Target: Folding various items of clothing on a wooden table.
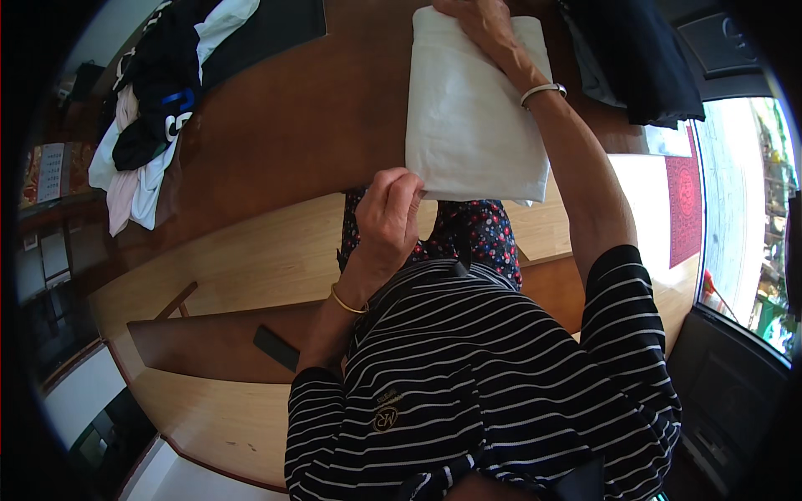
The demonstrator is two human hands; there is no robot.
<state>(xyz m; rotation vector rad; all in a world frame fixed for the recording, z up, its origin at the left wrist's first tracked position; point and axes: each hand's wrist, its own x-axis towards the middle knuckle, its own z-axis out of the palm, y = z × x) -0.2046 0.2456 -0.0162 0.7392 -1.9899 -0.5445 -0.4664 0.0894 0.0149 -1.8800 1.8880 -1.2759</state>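
Note:
A white folded cloth (473, 119) lies flat on the brown wooden table (301, 94), and its near end reaches the table's front edge. My left hand (391, 210) pinches the cloth's near left corner between thumb and curled fingers. At the far end, my right hand (482, 25) lies across the cloth's edge. Its fingertips run up to the picture's top border, so their grip is hidden.
Heaped black, white and pink clothes (147, 125) hang over the table's left side. Dark folded garments (645, 62) lie at the right. Behind me, a wooden bench (219, 351) carries a dark flat object (276, 347). A red patterned mat (684, 194) lies by the bright doorway.

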